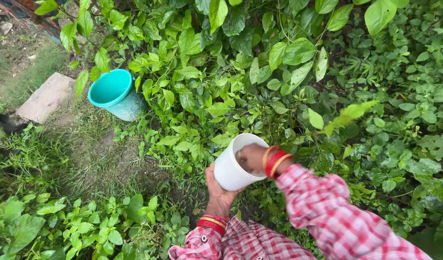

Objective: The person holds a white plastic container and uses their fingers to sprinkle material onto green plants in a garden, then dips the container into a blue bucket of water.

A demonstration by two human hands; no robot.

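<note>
Left hand [217, 191] is cupped under a white round plastic tub [235, 166], gripping it from below, near the bottom centre over the leafy green plants [260, 86]. Right hand [251, 158] is stuck inside the tub's mouth, so can't tell if it's clenched or loose. Far left, a teal plastic bucket [114, 94] sits beside a flat grey stone slab [45, 97].

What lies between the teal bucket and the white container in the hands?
Head view: leafy green plants and some grass fill the stretch between teal bucket and white container; nothing else shows.
</note>
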